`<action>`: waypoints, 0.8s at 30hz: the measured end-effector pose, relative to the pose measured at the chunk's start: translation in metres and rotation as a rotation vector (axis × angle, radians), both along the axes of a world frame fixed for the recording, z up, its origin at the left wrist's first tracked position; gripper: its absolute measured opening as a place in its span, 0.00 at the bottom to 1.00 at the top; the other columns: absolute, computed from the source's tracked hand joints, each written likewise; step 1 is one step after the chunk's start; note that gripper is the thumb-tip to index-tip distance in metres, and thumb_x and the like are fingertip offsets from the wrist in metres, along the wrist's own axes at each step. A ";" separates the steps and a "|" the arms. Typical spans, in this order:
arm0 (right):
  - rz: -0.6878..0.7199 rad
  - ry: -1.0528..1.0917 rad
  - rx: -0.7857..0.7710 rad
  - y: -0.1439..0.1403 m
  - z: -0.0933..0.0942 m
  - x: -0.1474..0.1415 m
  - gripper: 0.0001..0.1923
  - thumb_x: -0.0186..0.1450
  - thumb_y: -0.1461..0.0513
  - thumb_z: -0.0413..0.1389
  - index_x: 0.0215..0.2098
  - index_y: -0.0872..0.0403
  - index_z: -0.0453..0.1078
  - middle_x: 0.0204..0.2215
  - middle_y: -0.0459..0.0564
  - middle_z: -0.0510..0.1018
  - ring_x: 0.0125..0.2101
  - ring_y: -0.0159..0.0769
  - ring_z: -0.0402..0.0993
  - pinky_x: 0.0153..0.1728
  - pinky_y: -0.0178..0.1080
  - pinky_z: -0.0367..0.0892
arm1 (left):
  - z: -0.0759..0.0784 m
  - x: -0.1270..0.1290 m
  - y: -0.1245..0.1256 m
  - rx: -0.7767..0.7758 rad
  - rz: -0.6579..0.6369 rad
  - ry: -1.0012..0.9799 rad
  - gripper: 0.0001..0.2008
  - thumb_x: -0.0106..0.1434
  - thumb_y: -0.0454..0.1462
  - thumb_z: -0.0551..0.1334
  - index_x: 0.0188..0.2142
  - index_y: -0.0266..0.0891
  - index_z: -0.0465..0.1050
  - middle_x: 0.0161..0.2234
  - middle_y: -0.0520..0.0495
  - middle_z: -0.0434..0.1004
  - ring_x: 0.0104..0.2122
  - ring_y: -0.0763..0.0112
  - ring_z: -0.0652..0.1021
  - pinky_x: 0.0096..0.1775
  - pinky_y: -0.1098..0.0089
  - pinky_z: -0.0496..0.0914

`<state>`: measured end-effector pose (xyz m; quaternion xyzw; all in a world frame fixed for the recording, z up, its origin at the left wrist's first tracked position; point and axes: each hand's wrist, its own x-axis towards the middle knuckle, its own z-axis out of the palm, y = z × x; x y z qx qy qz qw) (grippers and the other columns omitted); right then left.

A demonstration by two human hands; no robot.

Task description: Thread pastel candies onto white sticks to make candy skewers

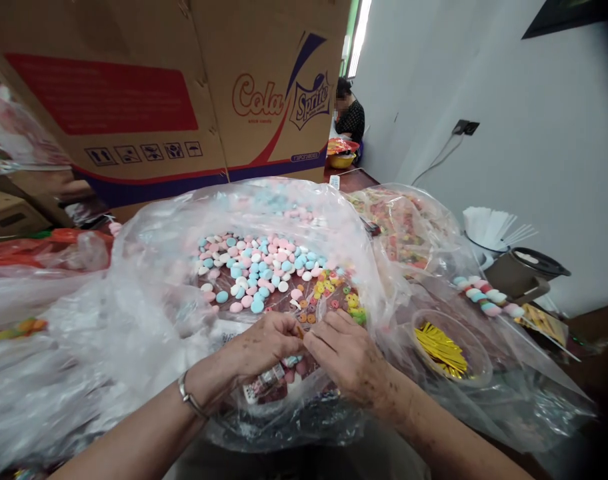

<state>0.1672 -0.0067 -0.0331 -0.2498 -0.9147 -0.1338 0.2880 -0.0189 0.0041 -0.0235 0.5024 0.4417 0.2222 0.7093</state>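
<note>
Cardboard box (pixel 194 93): upper left and centre of the frame, printed "Cola" and "Sprite", standing behind the bags.
Big clear bag (pixel 149 267): centre, spread open, with pink, blue and white round sweets (pixel 251 270) heaped inside.
Left hand (pixel 261 350): lower centre, fingers curled in, thumb and fingertips pinched on a small orange piece (pixel 300 331); a metal bracelet (pixel 190 397) sits on the wrist.
Small orange piece: lower centre, between the two hands' fingertips, just over the bag's edge.
Right hand (pixel 351 357): just right of the left, fingers bent, tips meeting the same piece.
Bowl (pixel 471 347): lower right, clear, holding gold twist ties (pixel 440 348).
Sweet skewer (pixel 487 297): right, lying on plastic.
Another person (pixel 350 113): upper centre-right, far off.
</note>
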 end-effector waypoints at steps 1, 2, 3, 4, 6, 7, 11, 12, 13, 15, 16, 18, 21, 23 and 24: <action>0.014 0.000 -0.023 0.000 0.000 0.000 0.22 0.75 0.65 0.39 0.31 0.57 0.71 0.25 0.50 0.71 0.29 0.39 0.61 0.34 0.43 0.59 | 0.001 -0.001 0.001 -0.001 -0.051 0.013 0.03 0.51 0.32 0.61 0.23 0.37 0.73 0.19 0.54 0.75 0.17 0.75 0.72 0.20 0.76 0.62; 0.047 0.001 -0.025 0.000 0.001 0.001 0.21 0.75 0.65 0.40 0.31 0.57 0.71 0.27 0.50 0.72 0.30 0.38 0.61 0.35 0.42 0.59 | 0.002 -0.002 0.003 -0.008 -0.101 0.026 0.03 0.51 0.32 0.61 0.23 0.36 0.73 0.19 0.54 0.75 0.16 0.75 0.72 0.19 0.77 0.62; 0.091 -0.002 -0.016 0.000 0.002 0.001 0.20 0.75 0.65 0.41 0.32 0.57 0.71 0.29 0.51 0.74 0.32 0.38 0.62 0.35 0.42 0.59 | 0.004 -0.003 0.004 -0.024 -0.150 0.042 0.04 0.50 0.32 0.61 0.23 0.36 0.74 0.18 0.54 0.75 0.16 0.75 0.71 0.19 0.77 0.62; 0.137 -0.010 -0.005 -0.001 0.003 0.001 0.18 0.74 0.66 0.42 0.33 0.57 0.71 0.33 0.52 0.75 0.34 0.38 0.64 0.36 0.42 0.59 | 0.006 -0.004 0.005 -0.047 -0.195 0.062 0.04 0.50 0.31 0.61 0.24 0.35 0.76 0.18 0.54 0.74 0.16 0.75 0.71 0.18 0.77 0.61; 0.210 -0.040 0.006 -0.002 0.006 0.002 0.15 0.74 0.67 0.45 0.36 0.58 0.72 0.37 0.52 0.77 0.36 0.37 0.65 0.36 0.41 0.59 | 0.011 -0.005 0.007 -0.100 -0.292 0.126 0.07 0.48 0.31 0.61 0.27 0.35 0.78 0.18 0.54 0.74 0.15 0.75 0.70 0.16 0.77 0.61; 0.231 -0.057 0.002 -0.004 0.008 0.003 0.14 0.73 0.68 0.45 0.36 0.58 0.72 0.38 0.52 0.77 0.36 0.37 0.65 0.35 0.41 0.60 | 0.014 -0.005 0.008 -0.111 -0.330 0.158 0.07 0.47 0.31 0.61 0.27 0.35 0.78 0.18 0.54 0.75 0.15 0.74 0.71 0.16 0.77 0.61; 0.188 -0.138 -0.016 -0.012 0.011 0.002 0.14 0.72 0.68 0.46 0.34 0.57 0.72 0.33 0.53 0.75 0.33 0.39 0.64 0.34 0.42 0.60 | 0.019 -0.005 0.005 -0.039 -0.367 0.192 0.04 0.48 0.30 0.61 0.25 0.36 0.75 0.18 0.54 0.73 0.17 0.75 0.71 0.19 0.76 0.64; 0.149 -0.147 -0.015 -0.014 0.009 0.001 0.14 0.72 0.68 0.46 0.33 0.57 0.72 0.31 0.53 0.74 0.33 0.40 0.64 0.34 0.42 0.60 | 0.018 -0.005 0.002 -0.008 -0.359 0.208 0.04 0.49 0.30 0.60 0.24 0.37 0.73 0.18 0.55 0.72 0.16 0.75 0.70 0.19 0.76 0.64; 0.098 -0.145 -0.006 -0.015 0.007 -0.001 0.15 0.71 0.68 0.45 0.33 0.58 0.72 0.30 0.53 0.74 0.33 0.40 0.64 0.34 0.43 0.61 | 0.016 -0.004 0.000 0.048 -0.343 0.248 0.04 0.50 0.30 0.59 0.23 0.38 0.71 0.17 0.55 0.70 0.16 0.74 0.70 0.19 0.75 0.63; -0.038 -0.092 0.034 -0.015 0.000 -0.007 0.16 0.70 0.70 0.43 0.33 0.58 0.72 0.28 0.54 0.72 0.31 0.42 0.63 0.33 0.43 0.61 | 0.009 -0.001 -0.004 0.311 -0.262 0.410 0.05 0.52 0.30 0.57 0.23 0.40 0.67 0.17 0.54 0.69 0.16 0.72 0.70 0.19 0.74 0.62; -0.119 -0.045 0.060 -0.014 -0.005 -0.010 0.17 0.69 0.71 0.42 0.32 0.58 0.71 0.27 0.54 0.72 0.31 0.42 0.63 0.32 0.43 0.61 | 0.004 0.002 -0.006 0.514 -0.199 0.515 0.06 0.53 0.29 0.57 0.23 0.40 0.67 0.18 0.53 0.70 0.18 0.71 0.70 0.20 0.73 0.63; -0.277 0.085 0.072 -0.007 -0.015 -0.017 0.17 0.69 0.72 0.42 0.31 0.56 0.70 0.25 0.53 0.71 0.29 0.41 0.63 0.32 0.42 0.61 | -0.008 0.009 -0.008 0.981 -0.019 0.700 0.08 0.57 0.28 0.55 0.27 0.40 0.68 0.22 0.50 0.73 0.21 0.68 0.72 0.25 0.70 0.67; -0.406 0.395 -0.140 0.010 -0.024 -0.025 0.14 0.69 0.69 0.44 0.29 0.53 0.67 0.25 0.50 0.71 0.28 0.39 0.65 0.31 0.39 0.62 | -0.023 0.021 -0.010 1.511 0.284 0.768 0.09 0.64 0.27 0.53 0.37 0.36 0.70 0.30 0.40 0.78 0.31 0.60 0.77 0.33 0.61 0.73; -0.418 0.677 -0.427 0.019 -0.025 -0.028 0.11 0.69 0.64 0.47 0.29 0.53 0.65 0.25 0.48 0.71 0.27 0.36 0.66 0.29 0.37 0.62 | -0.028 0.026 -0.015 1.688 0.458 0.672 0.09 0.65 0.28 0.55 0.44 0.34 0.69 0.39 0.35 0.79 0.41 0.54 0.78 0.42 0.55 0.73; -0.398 0.835 -0.585 0.022 -0.024 -0.030 0.10 0.68 0.62 0.48 0.29 0.52 0.65 0.24 0.46 0.71 0.26 0.35 0.66 0.28 0.36 0.62 | -0.030 0.027 -0.019 1.702 0.508 0.593 0.10 0.65 0.29 0.58 0.46 0.35 0.69 0.42 0.35 0.78 0.43 0.53 0.77 0.45 0.53 0.73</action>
